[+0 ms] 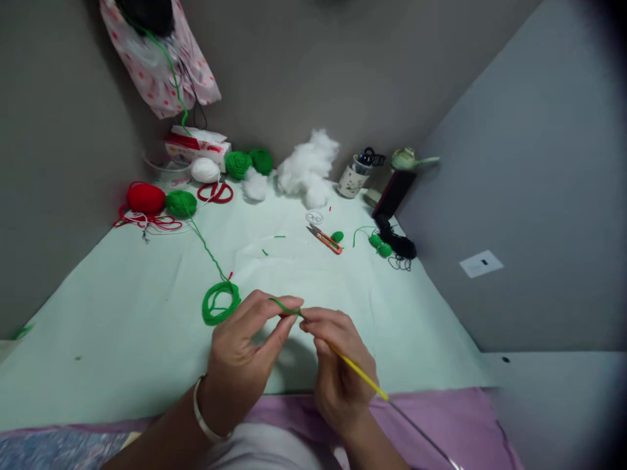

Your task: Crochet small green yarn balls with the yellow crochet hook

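My left hand [249, 346] pinches a strand of green yarn [284, 305] between thumb and fingers, with a short end lying over the index finger. Wrapped around a crochet hook [360, 372] with a yellow grip and a metal shaft is my right hand [340, 359]. The hook's tip meets the yarn at the left fingertips, mostly hidden there. A coil of green yarn [208, 312] lies on the table left of my left hand. From it a strand runs back to a green yarn ball [181, 203].
Orange thread snips [326, 240] lie mid-table beside a small green piece [337, 237]. Along the back are a red yarn ball [145, 197], red-handled scissors [215, 192], white stuffing [306, 171] and a tool cup [353, 179]. Black yarn [396, 243] and green balls [380, 246] sit right.
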A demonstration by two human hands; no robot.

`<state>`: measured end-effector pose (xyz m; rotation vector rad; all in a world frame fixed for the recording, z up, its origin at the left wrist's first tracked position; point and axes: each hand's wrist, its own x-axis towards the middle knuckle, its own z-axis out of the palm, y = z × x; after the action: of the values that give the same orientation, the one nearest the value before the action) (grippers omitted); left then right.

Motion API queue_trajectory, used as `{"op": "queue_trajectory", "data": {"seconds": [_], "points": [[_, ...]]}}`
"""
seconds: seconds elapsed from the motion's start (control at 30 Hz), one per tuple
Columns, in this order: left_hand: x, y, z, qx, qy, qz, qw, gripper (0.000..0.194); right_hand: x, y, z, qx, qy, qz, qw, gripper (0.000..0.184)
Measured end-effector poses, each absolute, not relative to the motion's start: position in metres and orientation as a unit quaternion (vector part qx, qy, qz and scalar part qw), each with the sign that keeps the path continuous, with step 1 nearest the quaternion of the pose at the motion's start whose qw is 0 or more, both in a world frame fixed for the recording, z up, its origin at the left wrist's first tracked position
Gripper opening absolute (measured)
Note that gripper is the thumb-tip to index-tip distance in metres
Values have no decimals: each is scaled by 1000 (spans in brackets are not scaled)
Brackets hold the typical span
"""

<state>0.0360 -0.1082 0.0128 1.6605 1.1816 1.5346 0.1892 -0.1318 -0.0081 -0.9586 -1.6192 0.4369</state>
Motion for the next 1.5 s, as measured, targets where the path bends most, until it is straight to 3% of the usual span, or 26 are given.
{"op": "queue_trajectory", "data": {"seconds": [0.37,0.6,0.73,0.87,0.93,1.0,1.2,1.33,1.5], "points": [[29,-104,9,550,473,568,389,18,179,-128,-7,-386,-664,186,613,30],[32,-104,11,424,459,547,558,24,178,-131,-8,-393,-705,134,575,33],[31,-107,9,463,475,571,483,22,180,-130,-3,-388,-682,195,589,27],[31,-110,10,575,480,575,328,23,184,-130,-4,-408,-726,130,538,31],[34,-111,11,581,479,568,333,22,184,-129,-8,-416,-738,71,527,36],[36,-111,12,549,478,551,408,24,184,-128,-11,-413,-724,60,550,37],[32,-105,14,400,418,505,641,47,181,-118,-5,-401,-568,304,651,21],[29,-102,15,370,382,506,679,41,181,-112,-2,-374,-469,441,667,16],[30,-102,14,360,374,508,687,36,182,-111,-3,-373,-443,460,673,17]]}}
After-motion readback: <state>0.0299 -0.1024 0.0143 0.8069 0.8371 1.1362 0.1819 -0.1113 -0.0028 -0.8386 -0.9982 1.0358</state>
